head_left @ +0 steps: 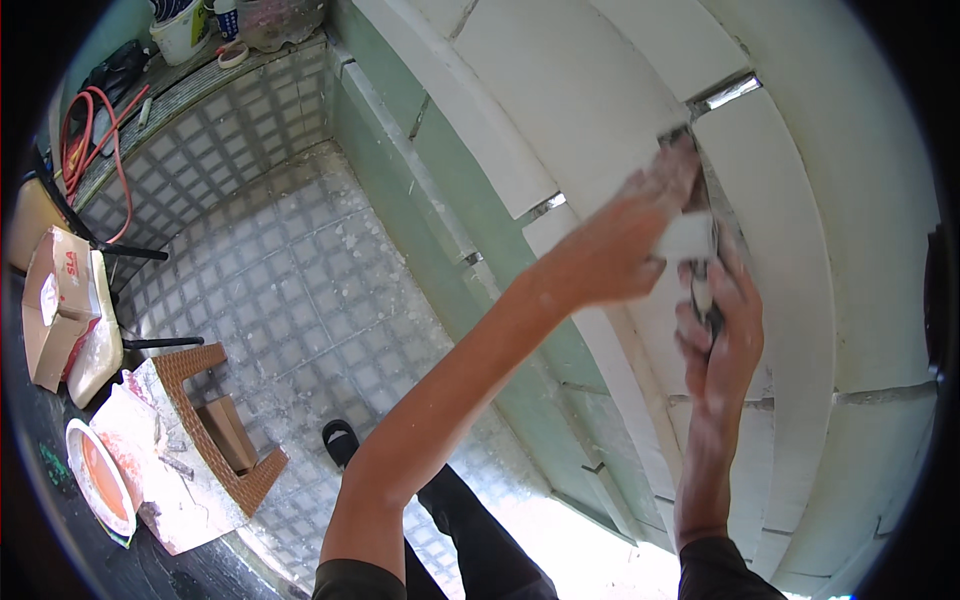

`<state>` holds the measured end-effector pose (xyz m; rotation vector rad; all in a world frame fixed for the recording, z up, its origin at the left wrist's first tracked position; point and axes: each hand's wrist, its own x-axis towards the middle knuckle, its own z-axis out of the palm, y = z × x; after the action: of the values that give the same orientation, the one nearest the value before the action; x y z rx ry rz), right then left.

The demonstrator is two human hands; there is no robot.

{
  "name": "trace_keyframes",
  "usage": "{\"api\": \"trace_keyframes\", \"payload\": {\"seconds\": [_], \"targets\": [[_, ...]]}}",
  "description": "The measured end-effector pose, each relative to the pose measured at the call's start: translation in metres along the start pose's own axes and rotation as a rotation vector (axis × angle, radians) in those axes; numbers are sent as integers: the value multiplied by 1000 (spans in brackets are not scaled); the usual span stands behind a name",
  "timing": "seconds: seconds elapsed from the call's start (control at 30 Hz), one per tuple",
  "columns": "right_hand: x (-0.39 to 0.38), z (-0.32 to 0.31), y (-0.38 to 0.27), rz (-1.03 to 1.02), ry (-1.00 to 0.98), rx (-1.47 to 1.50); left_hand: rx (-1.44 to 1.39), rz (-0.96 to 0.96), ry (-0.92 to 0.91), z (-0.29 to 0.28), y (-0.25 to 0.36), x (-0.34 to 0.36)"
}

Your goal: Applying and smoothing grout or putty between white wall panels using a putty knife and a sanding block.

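My right hand (pixel 735 315) is wrapped round the pale handle of a putty knife (pixel 688 238), whose wide blade is whitish and points up toward the panelled wall (pixel 590 110). My left hand (pixel 630 230) reaches across from the left, just above and beside that blade. Its fingers are smeared by motion and lie along a dark seam (pixel 712 190) between white panels. At their tips is a small dark patch; whether it is a tool or part of the seam I cannot tell.
Shiny metal strips (pixel 728 92) show in the panel gaps. At lower left stand a wicker-edged stool (pixel 250 490), a basin of orange-pink stuff (pixel 105 480) and a cardboard box (pixel 60 300). A bench (pixel 185 100) carries a white bucket (pixel 182 35) and red hose (pixel 118 170).
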<state>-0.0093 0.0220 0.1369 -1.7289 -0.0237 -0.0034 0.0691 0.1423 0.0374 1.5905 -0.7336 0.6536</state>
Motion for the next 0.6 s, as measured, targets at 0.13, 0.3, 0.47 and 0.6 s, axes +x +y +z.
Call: {"api": "trace_keyframes", "payload": {"seconds": [0.13,0.3,0.47,0.6], "targets": [[16,22,1,10,-4,29,59,-17,26,-19,-12,10],[-5,10,2,-25,-15,81,19,31,-23,-12,5,3],[-7,3,-3,-1,9,20,-21,-27,-9,-1,10,7],[20,19,-13,12,0,-17,60,-40,64,-18,-6,21]]}}
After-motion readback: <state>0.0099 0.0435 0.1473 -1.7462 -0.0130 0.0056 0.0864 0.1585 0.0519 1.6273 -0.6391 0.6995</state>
